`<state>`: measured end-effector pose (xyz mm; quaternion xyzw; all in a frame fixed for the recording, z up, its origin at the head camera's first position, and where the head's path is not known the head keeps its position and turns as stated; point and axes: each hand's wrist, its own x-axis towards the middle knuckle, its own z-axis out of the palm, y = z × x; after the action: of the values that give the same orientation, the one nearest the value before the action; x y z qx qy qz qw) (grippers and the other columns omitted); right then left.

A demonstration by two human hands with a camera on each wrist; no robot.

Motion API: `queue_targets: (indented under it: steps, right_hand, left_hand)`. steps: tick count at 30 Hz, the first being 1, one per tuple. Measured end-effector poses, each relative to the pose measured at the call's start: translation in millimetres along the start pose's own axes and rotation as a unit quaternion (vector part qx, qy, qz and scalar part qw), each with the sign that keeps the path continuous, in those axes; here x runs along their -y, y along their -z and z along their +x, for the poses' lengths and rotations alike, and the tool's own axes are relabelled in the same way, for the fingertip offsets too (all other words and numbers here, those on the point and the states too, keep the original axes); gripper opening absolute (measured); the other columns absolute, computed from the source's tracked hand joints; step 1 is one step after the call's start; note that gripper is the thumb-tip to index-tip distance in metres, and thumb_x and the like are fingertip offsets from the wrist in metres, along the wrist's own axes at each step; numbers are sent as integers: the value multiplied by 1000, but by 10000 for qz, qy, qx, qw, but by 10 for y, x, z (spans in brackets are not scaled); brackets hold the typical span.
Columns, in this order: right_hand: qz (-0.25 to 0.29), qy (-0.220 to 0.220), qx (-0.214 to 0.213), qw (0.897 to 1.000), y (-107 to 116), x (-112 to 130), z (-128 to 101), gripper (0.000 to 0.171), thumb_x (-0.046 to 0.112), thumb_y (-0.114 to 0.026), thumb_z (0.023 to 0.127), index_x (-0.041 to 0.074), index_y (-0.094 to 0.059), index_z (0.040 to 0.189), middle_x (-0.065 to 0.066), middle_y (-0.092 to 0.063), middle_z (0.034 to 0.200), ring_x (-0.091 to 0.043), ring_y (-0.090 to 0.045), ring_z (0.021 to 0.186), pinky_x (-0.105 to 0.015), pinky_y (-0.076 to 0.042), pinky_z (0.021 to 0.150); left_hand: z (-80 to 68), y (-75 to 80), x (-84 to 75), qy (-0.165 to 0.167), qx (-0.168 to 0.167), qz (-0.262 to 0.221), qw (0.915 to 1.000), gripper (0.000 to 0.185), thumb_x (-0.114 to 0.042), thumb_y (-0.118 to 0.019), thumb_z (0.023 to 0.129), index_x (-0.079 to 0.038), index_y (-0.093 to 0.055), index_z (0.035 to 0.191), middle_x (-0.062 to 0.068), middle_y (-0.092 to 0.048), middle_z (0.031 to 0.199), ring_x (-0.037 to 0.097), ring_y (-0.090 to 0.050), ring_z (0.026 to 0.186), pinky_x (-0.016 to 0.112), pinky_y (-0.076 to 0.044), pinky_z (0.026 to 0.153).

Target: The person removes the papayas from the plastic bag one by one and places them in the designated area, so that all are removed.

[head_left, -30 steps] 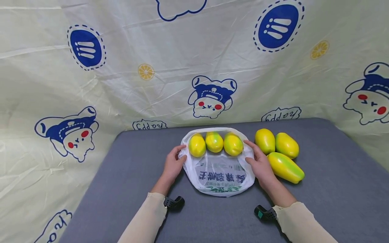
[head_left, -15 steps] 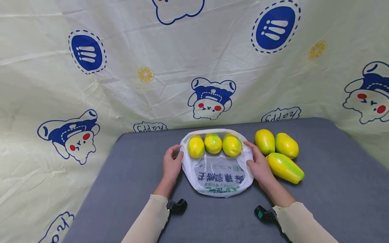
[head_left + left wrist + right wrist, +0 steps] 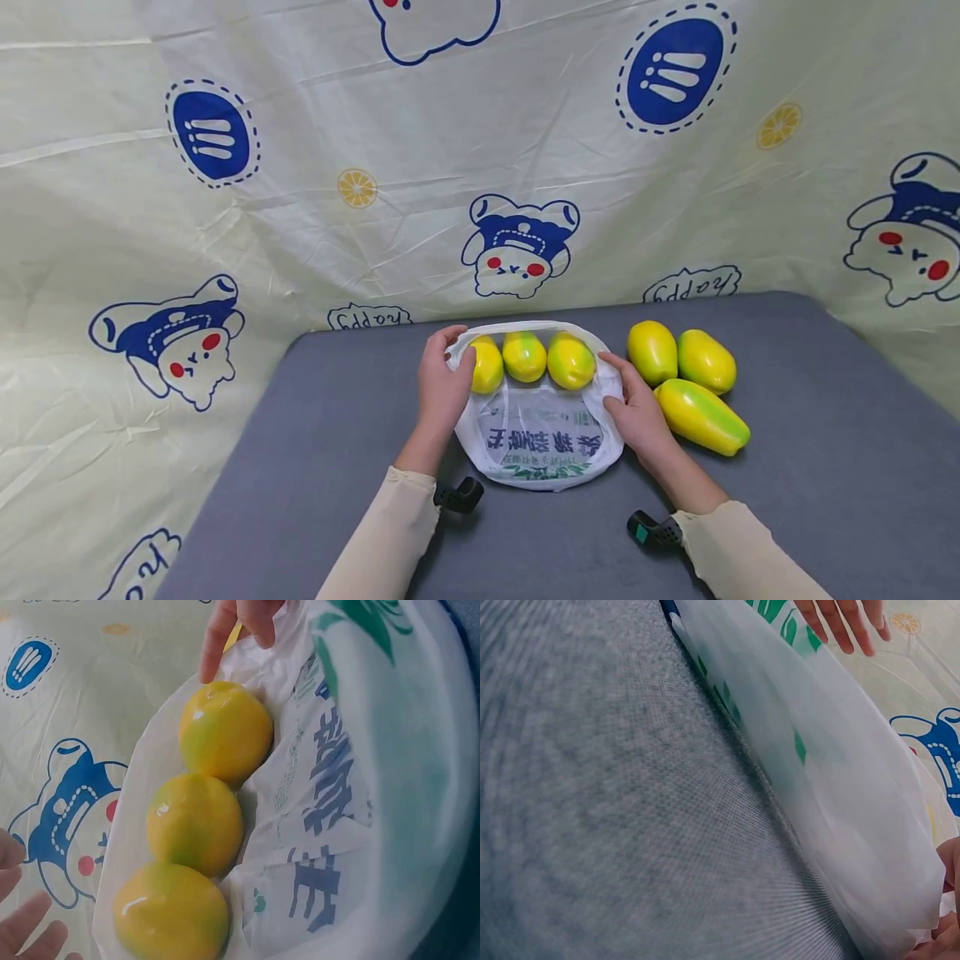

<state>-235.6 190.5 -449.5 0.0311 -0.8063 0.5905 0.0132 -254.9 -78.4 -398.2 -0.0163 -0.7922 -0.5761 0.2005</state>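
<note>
Head view: bag [image 3: 540, 437] on the table [image 3: 337, 458], three yellow fruits [image 3: 525, 358] inside at 12 o'clock.
Left hand [image 3: 441, 387]: fingers loose around 10 — gripping nothing.
Right hand [image 3: 641, 417]: fingers pinching the bag near 3.
Bag: I'd spread it evenly — slack plastic probably snags.

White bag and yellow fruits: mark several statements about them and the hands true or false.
1. Three fruits lie in the white bag. True.
2. The bag is shut. False: its mouth is open.
3. The right hand is at the bag's right edge. True.
4. One fruit is in the left hand. False: the left hand holds none.
5. Every fruit is bagged. False: three loose fruits lie right of the bag.
6. The bagged fruits form a row. True.
</note>
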Motion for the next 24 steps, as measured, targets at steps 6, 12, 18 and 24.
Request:
queue_targets:
  steps: [6,12,18,24]
  right_hand:
    - [-32,-28,18,10000,0,10,-6,67,-4,-42,97,18,-25,158,-12,-19,167,-32,-27,149,-57,-23,122]
    - [-116,-21,-12,9999,4,16,-6,66,-2,-43,97,18,-25,158,-13,-22,166,-32,-33,144,-57,-25,121]
    - [-189,-77,-19,9998,8,29,-9,65,-1,-44,98,18,-26,158,-15,-22,166,-34,-33,144,-58,-25,121]
    - [-284,-132,-5,9995,-4,33,-3,64,1,-45,98,17,-27,157,-15,-22,166,-35,-32,145,-58,-24,121]
  left_hand:
    - [28,-53,41,258,116,208,9994,32,-12,-62,95,-10,-62,126,10,-61,132,33,-53,127,49,-43,110]
    - [46,-68,183,455,151,327,9983,33,-12,-63,92,-9,-63,126,13,-61,130,34,-53,124,51,-44,106]
    - [65,-87,308,566,321,473,9968,34,-14,-64,93,-11,-64,126,12,-59,133,32,-53,126,49,-43,110]
    - [52,-94,365,432,564,666,9952,35,-15,-66,93,-11,-66,127,11,-57,138,30,-52,131,48,-40,115]
